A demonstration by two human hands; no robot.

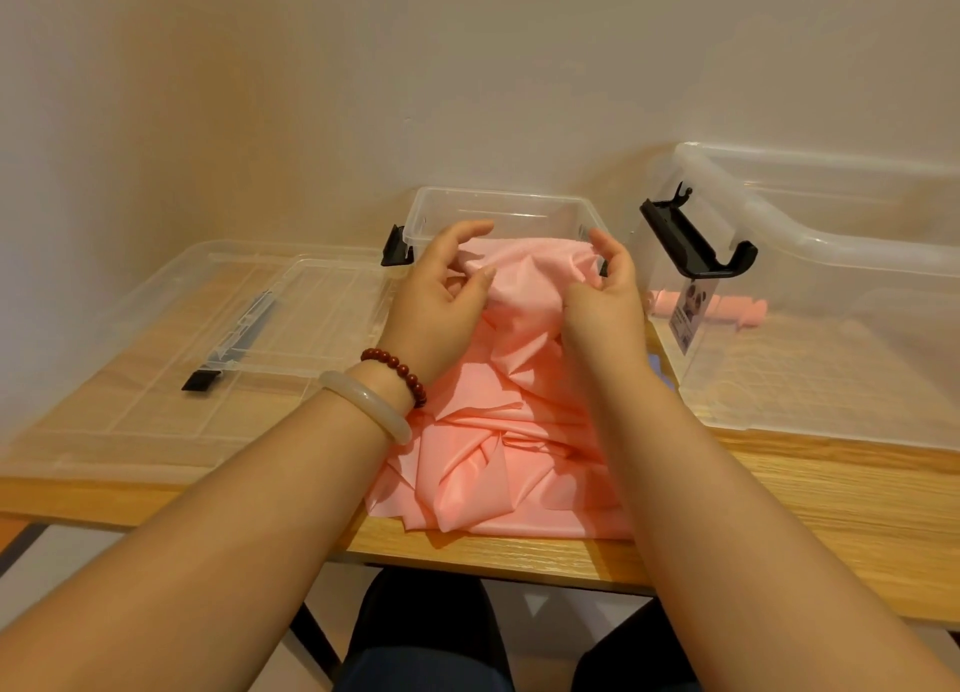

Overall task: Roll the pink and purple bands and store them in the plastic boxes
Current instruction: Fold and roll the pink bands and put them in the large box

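A pink band [493, 462] lies crumpled on the wooden table in front of me, its far end lifted. My left hand [441, 301] pinches that end on the left side. My right hand [605, 296] grips it on the right, fingers curled round the fabric. Both hands hold it just in front of a small clear plastic box [498, 208] with black latches. A large clear plastic box [831, 286] stands to the right with a rolled pink band [743, 312] inside. A small patch of purple [657, 366] shows beside my right wrist.
Two clear lids [218, 338] lie stacked on the table at the left, with a black latch piece [200, 379] at their near edge. The wall is close behind the boxes. The table edge [519, 561] runs just in front of my lap.
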